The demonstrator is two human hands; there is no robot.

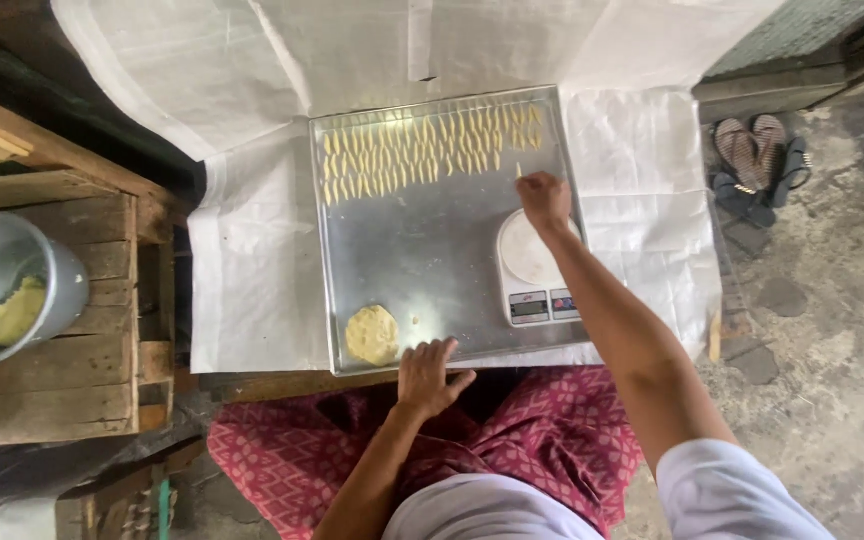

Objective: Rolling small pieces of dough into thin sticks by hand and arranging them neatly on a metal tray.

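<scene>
A large metal tray (432, 250) lies on white sheeting in front of me. Rows of small yellow dough sticks (422, 150) fill its far end. My right hand (544, 198) reaches out past a white kitchen scale (532, 270) standing on the tray's right side and pinches one thin dough stick (518, 172) at the end of the rows. My left hand (427, 375) rests flat with fingers spread on the tray's near edge, just right of a round flattened lump of yellow dough (372, 334).
White woven sheeting (252, 250) covers the work surface. At the left stands a wooden crate (72, 350) with a grey metal bowl (7, 285) holding more dough. Sandals (757, 160) lie on the concrete floor at right. My patterned red skirt (552, 430) is below.
</scene>
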